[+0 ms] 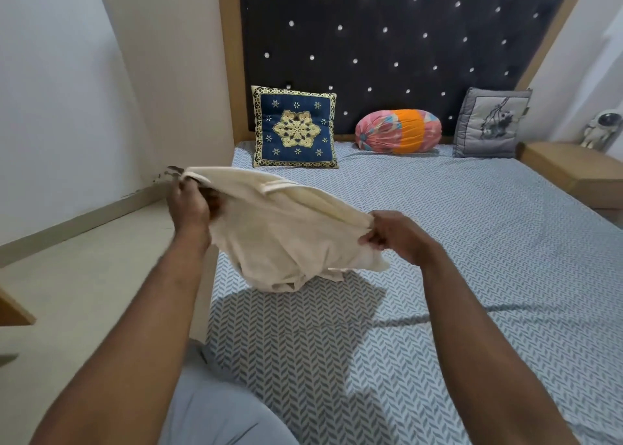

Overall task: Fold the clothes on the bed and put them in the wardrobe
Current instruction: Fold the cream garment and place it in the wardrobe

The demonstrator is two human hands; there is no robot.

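A cream-coloured garment hangs in the air above the near left part of the bed, which wears a grey herringbone sheet. My left hand grips the garment's upper left edge, near the bed's left side. My right hand pinches its right edge, lower down. The cloth sags between both hands, and its bunched lower end just touches the sheet. No wardrobe is in view.
At the dark studded headboard stand a blue patterned cushion, a pink and orange bolster and a grey cushion. A wooden bedside table with a small astronaut figure is at right. Beige floor lies left of the bed.
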